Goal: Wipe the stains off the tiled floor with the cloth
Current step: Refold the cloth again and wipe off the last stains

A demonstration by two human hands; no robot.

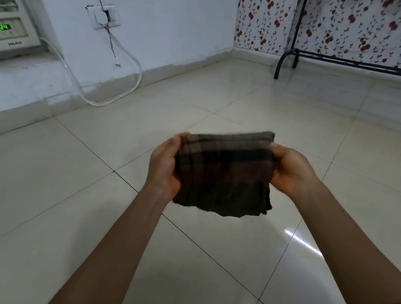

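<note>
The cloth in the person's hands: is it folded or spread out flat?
Folded. The cloth shows stacked layered edges along its top, and the left hand and right hand each hold one side above the tiled floor.

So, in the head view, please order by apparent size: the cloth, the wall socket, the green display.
1. cloth, held by both hands, nearest the camera, which enlarges it
2. wall socket
3. green display

Head-worn view, forward-down, close above hands (226, 166)
</note>
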